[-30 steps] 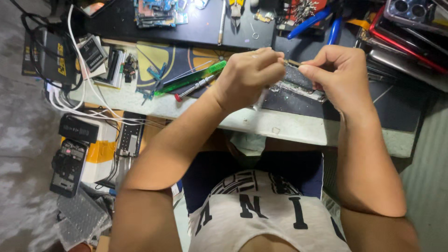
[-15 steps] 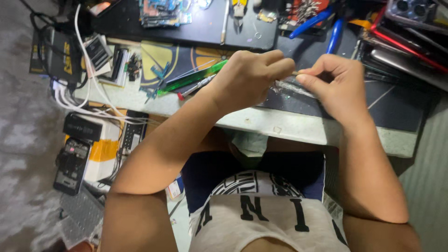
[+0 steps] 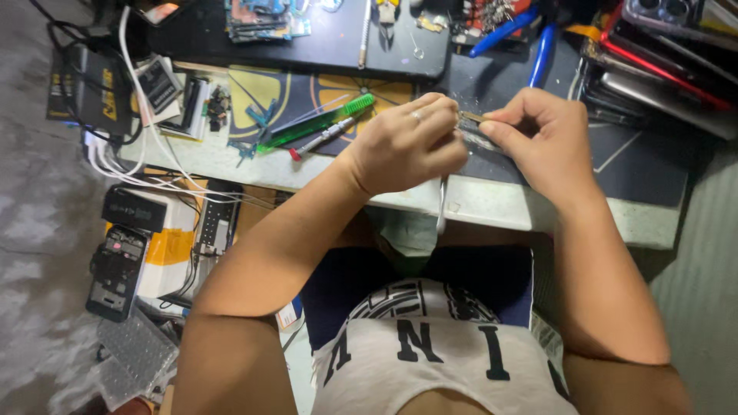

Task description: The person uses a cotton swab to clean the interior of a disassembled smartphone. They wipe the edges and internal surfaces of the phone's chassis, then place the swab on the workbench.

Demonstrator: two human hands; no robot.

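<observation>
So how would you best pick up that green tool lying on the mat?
Probably pinch the green tool across its long, narrow middle, coming straight down from above. It lies flat and slanted on the mat, with a red-tipped pen close alongside, so a sideways approach looks crowded.

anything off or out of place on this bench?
A long silvery metal tool held under the left hand hangs past the pale workbench edge. White cables spill over the bench's left edge onto boxes below.

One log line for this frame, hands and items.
left hand: grips thin metal tweezers | right hand: pinches small flat part | nearby: green translucent tool
</observation>
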